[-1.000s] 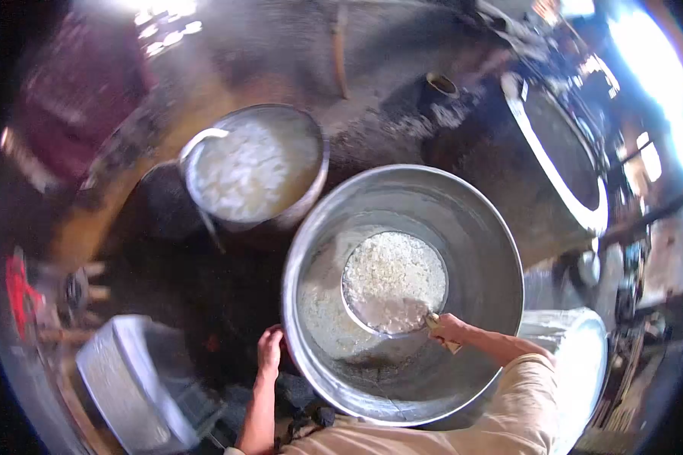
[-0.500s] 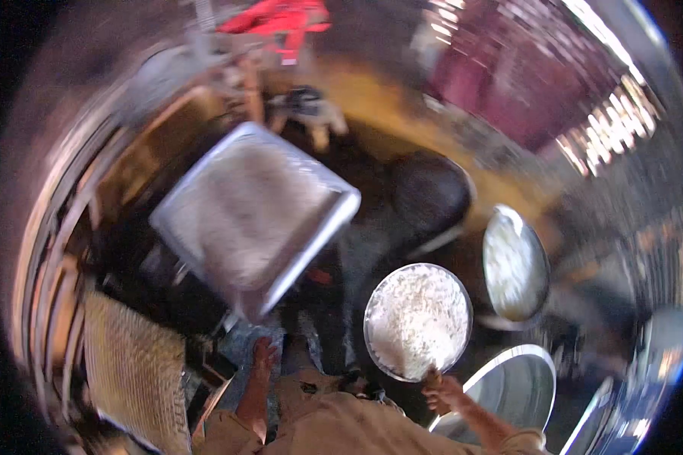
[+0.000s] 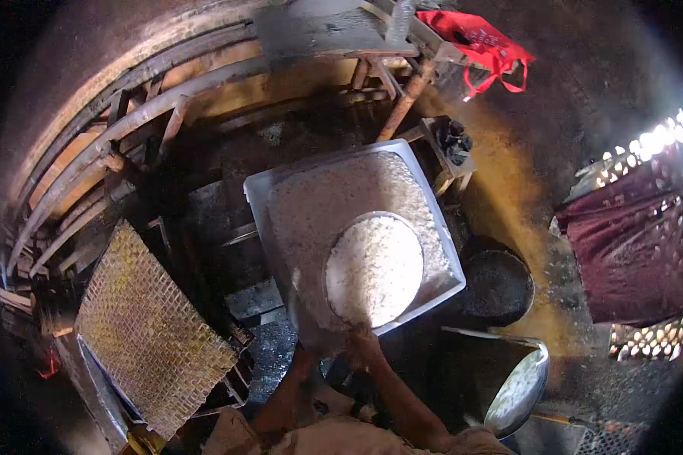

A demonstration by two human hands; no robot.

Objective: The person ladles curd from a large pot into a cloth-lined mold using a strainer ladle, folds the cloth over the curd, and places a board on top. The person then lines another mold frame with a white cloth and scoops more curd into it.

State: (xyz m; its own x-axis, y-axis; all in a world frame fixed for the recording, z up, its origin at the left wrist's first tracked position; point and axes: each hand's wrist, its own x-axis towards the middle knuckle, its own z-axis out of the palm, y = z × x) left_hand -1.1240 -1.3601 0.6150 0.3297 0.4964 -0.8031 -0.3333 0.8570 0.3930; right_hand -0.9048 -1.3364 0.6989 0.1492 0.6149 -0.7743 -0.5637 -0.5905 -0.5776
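A round, shallow pan heaped with white, flaky grains is over the near right part of a large white tray. My right hand is closed on the pan's handle, which it mostly covers. Similar but duller, greyish-white grains are spread across the tray. Near the tray's front edge is my left hand, dim and blurred; whether its fingers grip anything is hidden.
On the left leans a woven, grid-patterned panel. To the right stand a dark round vessel and a metal bowl with white contents. A red bag lies on a bench behind; maroon cloth hangs right.
My view has turned right. The filled pan has gone from beside the tray to over it, still in my right hand. My left hand has come forward to the tray's near edge.
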